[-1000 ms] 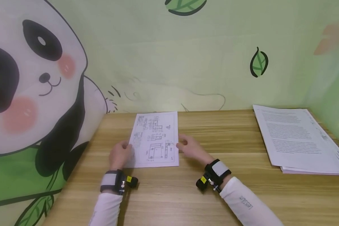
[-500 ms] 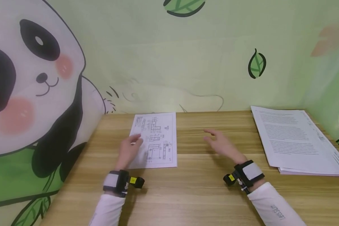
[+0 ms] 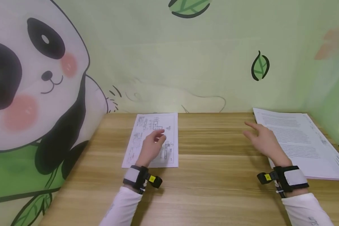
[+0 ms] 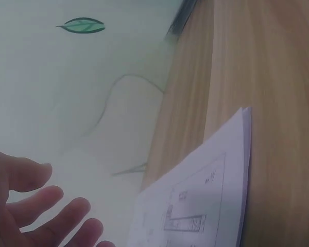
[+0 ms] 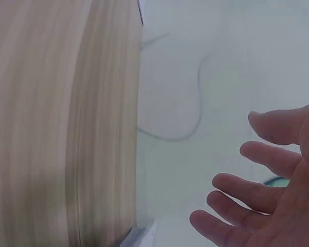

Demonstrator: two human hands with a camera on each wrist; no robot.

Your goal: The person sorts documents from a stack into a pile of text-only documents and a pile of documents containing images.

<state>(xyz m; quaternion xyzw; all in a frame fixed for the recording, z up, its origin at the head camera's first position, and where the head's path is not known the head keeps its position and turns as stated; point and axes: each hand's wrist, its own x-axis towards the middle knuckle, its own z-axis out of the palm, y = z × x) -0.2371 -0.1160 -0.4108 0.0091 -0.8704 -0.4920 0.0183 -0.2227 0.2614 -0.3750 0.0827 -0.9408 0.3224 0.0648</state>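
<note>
The drawing pile [image 3: 138, 138] lies flat on the left part of the counter [image 3: 212, 182], its far edge by the wall [image 3: 158, 62]. Above it hangs the left hand [image 3: 152, 146], fingers loosely bent, thumb apart, holding nothing. Well to the right lies the text pile [image 3: 296, 138]; the right hand [image 3: 264, 139] reaches across its left edge, fingers spread, nearly straight and without a grip. A low wrist or sleeve could drag the drawing sheets askew, and a pinch on the text pile's upper sheets alone would probably let the lower ones slip. Half a second ago the left hand was nearer the drawing pile's left edge and the right hand between the piles; both piles appear unmoved.
</note>
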